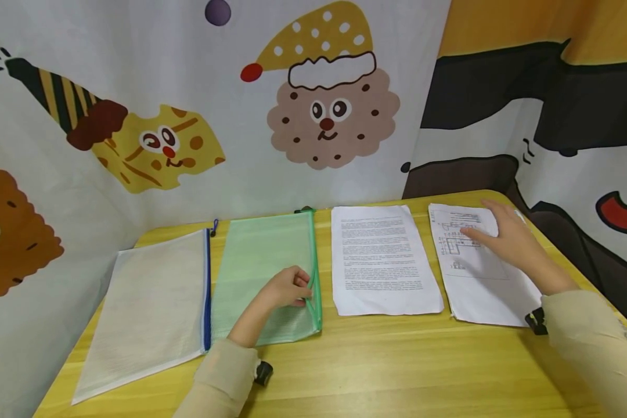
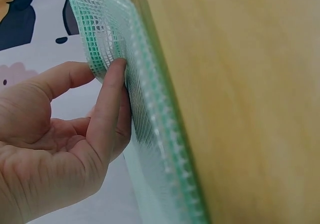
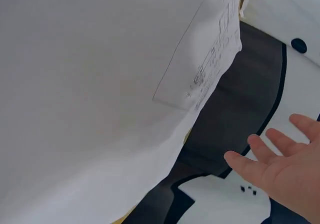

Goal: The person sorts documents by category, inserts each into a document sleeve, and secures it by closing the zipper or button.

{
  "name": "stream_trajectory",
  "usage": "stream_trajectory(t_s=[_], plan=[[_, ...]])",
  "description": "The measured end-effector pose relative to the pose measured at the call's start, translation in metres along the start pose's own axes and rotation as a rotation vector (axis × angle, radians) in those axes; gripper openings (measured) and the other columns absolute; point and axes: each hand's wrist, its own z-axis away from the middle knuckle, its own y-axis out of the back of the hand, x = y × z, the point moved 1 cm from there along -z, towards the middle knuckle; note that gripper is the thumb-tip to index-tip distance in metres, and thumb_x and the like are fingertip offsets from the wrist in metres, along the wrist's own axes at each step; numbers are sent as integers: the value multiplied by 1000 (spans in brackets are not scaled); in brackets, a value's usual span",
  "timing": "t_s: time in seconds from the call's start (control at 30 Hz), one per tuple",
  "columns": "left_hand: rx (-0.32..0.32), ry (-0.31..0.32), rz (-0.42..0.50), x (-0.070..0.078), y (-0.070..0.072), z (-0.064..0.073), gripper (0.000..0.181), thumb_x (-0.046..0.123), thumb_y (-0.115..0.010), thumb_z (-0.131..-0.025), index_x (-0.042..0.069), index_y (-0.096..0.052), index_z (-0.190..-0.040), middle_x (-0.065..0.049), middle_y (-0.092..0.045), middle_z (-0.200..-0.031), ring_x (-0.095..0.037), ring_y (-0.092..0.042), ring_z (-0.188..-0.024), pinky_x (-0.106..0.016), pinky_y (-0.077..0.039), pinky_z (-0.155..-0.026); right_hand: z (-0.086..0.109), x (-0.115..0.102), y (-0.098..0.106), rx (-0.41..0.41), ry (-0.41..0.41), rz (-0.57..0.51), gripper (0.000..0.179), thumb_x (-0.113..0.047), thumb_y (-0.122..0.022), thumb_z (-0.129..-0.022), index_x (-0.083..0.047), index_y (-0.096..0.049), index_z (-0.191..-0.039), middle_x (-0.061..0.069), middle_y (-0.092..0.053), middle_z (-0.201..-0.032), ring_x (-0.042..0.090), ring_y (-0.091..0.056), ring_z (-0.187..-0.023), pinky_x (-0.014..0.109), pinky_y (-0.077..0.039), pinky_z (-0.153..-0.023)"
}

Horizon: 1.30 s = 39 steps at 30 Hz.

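Observation:
A green mesh zipper pouch (image 1: 263, 249) lies flat on the table, its zip edge facing right. My left hand (image 1: 288, 287) pinches the upper layer at that edge, and the mouth gapes there. In the left wrist view, thumb and fingers (image 2: 109, 97) hold the lifted mesh lip (image 2: 102, 39). At the far right, my right hand (image 1: 512, 241) is held over a printed sheet with diagrams (image 1: 480, 290), fingers straight and spread. The right wrist view has the same sheet (image 3: 100, 84), with the hand (image 3: 285, 169) past its edge and nothing in the fingers.
A white mesh zipper pouch (image 1: 151, 302) with a dark blue zip lies on the left. Between the green pouch and the diagram sheet is a page of printed text (image 1: 384, 261). All rest on a yellow wooden table (image 1: 376, 366), with a cartoon-printed curtain (image 1: 188, 69) behind its back edge.

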Motion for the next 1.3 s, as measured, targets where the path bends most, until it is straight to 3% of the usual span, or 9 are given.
stream_trajectory(t_s=[0.33,0.5,0.67,0.93,1.13,1.3], plan=[[0,-8,1,2,-2,2,25,-3,-64,-90,-5,-54,-114,-7,-50,-93,-18,-58,-81,-34,-62,-77,17,26,18,3,-181,14,88,-50,-53,-99,10,-19,-153,44,-23,-148,61,-37,-123,73,-39,-97],[2,-12,-5,2,-4,1,25,-3,-65,-91,-4,-55,-113,-8,-51,-93,-18,-58,-81,-33,-62,-76,23,40,27,-13,-279,1,90,-57,-46,-100,13,-20,-151,45,-24,-148,62,-37,-123,72,-39,-97],[0,-15,-3,1,-5,0,24,-3,-65,-90,-4,-55,-113,-8,-51,-94,-18,-58,-82,-33,-61,-76,28,52,34,-69,-377,-23,98,-65,-40,-98,15,-16,-150,46,-24,-146,59,-35,-118,73,-36,-95],[0,-21,-5,2,-6,1,23,-3,-64,-91,-4,-55,-112,-7,-51,-93,-17,-58,-81,-33,-61,-76,34,76,39,-190,-496,-52,107,-70,-33,-96,21,-10,-147,48,-27,-136,53,-44,-104,65,-46,-84],[-6,-24,-10,1,-6,2,23,-1,-63,-92,-3,-54,-113,-7,-50,-92,-17,-57,-81,-35,-61,-77,39,86,39,-280,-579,31,118,-74,-47,-89,21,-7,-146,50,-23,-132,55,-39,-104,65,-46,-86],[-18,-29,-26,1,-4,6,23,0,-62,-94,-4,-53,-115,-7,-50,-94,-18,-57,-82,-35,-61,-78,41,86,35,-369,-522,138,125,-60,-76,-76,24,-11,-142,53,-19,-122,62,-31,-103,72,-41,-88]])
